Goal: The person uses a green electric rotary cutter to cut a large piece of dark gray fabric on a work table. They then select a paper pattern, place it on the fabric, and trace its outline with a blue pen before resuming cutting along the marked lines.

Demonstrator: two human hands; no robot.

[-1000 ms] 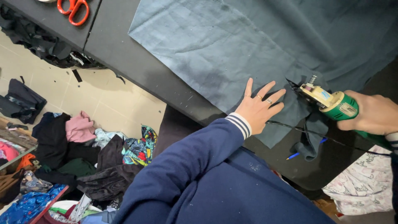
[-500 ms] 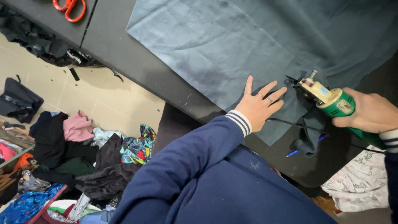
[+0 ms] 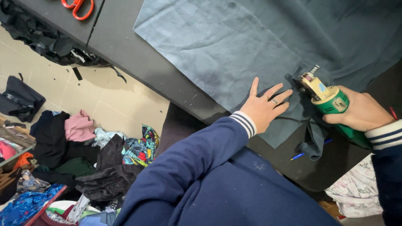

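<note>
While our left hand [image 3: 264, 107] lies spread flat on the blue-grey cloth [image 3: 234, 46], our right hand [image 3: 359, 112] grips the green cutter [image 3: 331, 102]. Its long axis slants across the worktop [image 3: 138, 58], nose pointing up-left at the cloth's edge.

Grey-blue cloth [image 3: 251, 37], green cutter [image 3: 333, 104], orange scissors [image 3: 77, 6], navy white-striped sleeves [image 3: 201, 155].

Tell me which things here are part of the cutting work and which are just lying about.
In use:
blue-grey cloth, pressed flat by the left hand
green electric cutter, in the right hand
dark table

Lying about:
orange scissors
blue pen
clothes pile on the floor
</note>
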